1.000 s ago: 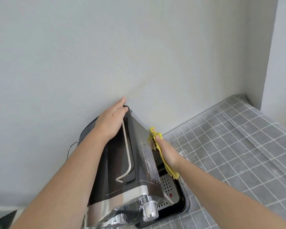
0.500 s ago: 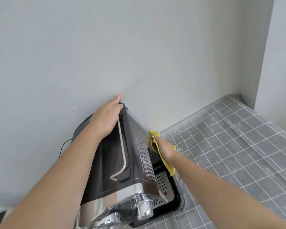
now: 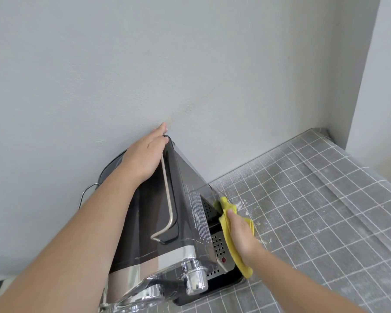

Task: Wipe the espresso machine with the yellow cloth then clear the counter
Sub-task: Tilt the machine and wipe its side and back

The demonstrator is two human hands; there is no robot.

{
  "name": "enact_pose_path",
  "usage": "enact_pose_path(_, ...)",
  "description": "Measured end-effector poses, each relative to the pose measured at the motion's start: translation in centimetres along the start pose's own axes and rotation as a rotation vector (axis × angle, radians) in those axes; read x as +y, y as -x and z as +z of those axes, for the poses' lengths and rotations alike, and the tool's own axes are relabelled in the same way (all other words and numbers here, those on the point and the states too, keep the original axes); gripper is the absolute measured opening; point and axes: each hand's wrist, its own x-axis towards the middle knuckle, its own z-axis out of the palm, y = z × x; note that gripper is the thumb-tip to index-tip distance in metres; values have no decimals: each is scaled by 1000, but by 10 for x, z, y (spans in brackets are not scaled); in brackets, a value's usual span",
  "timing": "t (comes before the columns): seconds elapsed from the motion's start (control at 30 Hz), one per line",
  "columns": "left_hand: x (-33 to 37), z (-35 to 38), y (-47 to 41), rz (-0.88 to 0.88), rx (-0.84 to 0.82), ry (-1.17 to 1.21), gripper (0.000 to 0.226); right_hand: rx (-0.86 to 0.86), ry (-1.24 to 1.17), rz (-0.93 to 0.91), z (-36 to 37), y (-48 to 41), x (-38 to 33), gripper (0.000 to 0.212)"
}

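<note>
"Where is the yellow cloth [image 3: 228,241]?"

"In the right hand [image 3: 242,236]: the thumb clamps it and the fingers are hidden beneath. It is pressed to the espresso machine [image 3: 149,218], low on the side, just above the counter [image 3: 314,211]."

"And the left hand [image 3: 142,159]?"

"Fingers straight, flat on the machine's top, by the rail under its palm."

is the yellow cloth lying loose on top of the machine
No, the right hand holds the yellow cloth against the lower right side of the espresso machine.
</note>
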Motion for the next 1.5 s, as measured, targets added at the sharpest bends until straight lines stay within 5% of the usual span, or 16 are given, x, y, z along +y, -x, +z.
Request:
enact_pose_path(0.13, 1, 0, -1, -12, 8, -1, 63, -52, 49, 15, 5, -38, -48, 52)
enact_pose_path(0.4, 2, 0, -1, 0, 4, -21, 63, -164, -24, -383, 18, -1, -54, 47)
enact_pose_path(0.57, 3, 0, 1, 13, 3, -45, 55, -100, 62, -33, 6, -18, -34, 59)
enact_pose_path(0.77, 8, -1, 2, -14, -5, -49, 67, -238, -78, -459, 28, 15, -121, 46)
enact_pose_path(0.87, 10, -1, 6, -18, -11, -51, 59, -302, -32, -636, 26, 51, -93, 50)
enact_pose_path(1.0, 10, -1, 8, -10, -6, -66, 54, -286, -6, -636, 24, 69, -58, 53)
enact_pose_path(1.2, 18, -1, 12, -26, -8, -87, 61, -241, 29, -535, 34, 10, -120, 48)
enact_pose_path(1.5, 20, 1, 17, -5, 10, -58, 52, -263, 13, -713, 30, 73, -78, 52)
